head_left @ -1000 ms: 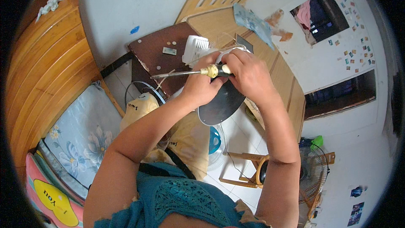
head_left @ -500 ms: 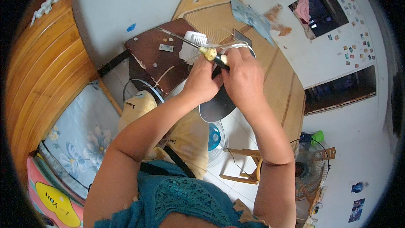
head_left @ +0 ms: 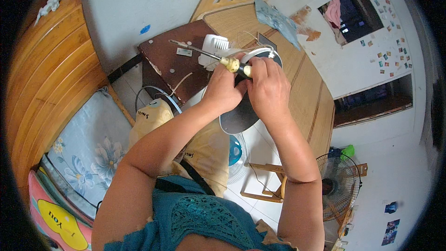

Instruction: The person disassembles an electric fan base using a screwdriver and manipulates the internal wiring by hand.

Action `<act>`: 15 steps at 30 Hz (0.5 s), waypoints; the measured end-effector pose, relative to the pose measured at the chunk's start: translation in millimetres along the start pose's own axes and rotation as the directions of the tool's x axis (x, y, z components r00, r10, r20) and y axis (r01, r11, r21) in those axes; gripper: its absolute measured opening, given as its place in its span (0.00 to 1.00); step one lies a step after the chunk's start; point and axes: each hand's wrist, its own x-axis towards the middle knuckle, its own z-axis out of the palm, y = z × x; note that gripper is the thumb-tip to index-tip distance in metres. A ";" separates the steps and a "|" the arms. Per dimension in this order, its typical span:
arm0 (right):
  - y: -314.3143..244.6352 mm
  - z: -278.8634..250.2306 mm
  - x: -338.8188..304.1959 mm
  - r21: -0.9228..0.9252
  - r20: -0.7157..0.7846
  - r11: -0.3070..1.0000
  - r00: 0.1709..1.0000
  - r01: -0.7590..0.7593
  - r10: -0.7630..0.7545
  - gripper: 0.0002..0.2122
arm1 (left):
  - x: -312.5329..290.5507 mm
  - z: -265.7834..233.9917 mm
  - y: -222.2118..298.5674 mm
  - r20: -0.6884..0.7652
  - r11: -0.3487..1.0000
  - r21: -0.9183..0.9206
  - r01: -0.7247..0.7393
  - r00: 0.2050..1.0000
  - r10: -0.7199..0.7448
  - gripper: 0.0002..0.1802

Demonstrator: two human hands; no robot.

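Note:
A screwdriver (head_left: 231, 65) with a yellow and black handle lies across the tops of both hands, its metal shaft pointing up and left. My right hand (head_left: 269, 86) is closed, with its bent fingers at the handle's end. My left hand (head_left: 219, 91) is closed at the left edge of a dark rounded panel (head_left: 241, 114) with a white rim, thumb against its face. Its other fingers are partly hidden behind the panel. Pale cord (head_left: 241, 49) runs behind the hands. Beyond my left hand, a white slotted plastic piece (head_left: 213, 49) rests at the brown table's edge.
The brown table (head_left: 160, 51) has a small pale card (head_left: 184, 52) on it. A slatted wooden bed (head_left: 306, 88) extends to the right. Below are a blue-centred fan (head_left: 235, 151), a wooden stool (head_left: 265, 183) and a standing fan (head_left: 337, 186). A blue flowered cushion (head_left: 88, 149) lies left.
The screwdriver's shaft has tilted slightly, its tip lower and further left. More of the panel's white rim shows beside my right fingers. Both hands stay nearly in place.

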 end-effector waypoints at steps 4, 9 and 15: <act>3.3 1.9 0.7 -0.040 -0.041 0.990 0.990 0.134 -0.136 0.12 | -3.1 2.2 -7.7 -0.103 0.994 0.083 -0.071 0.992 0.079 0.29; 20.6 0.3 7.4 -0.048 -0.017 0.922 0.923 0.383 -0.384 0.11 | -3.3 -0.5 -9.6 -0.076 0.992 0.097 -0.081 0.993 0.089 0.30; 23.2 -0.6 12.7 -0.005 -0.014 0.891 0.891 0.453 -0.453 0.11 | -6.4 -7.5 -3.6 -0.069 0.980 0.173 -0.093 0.992 0.107 0.30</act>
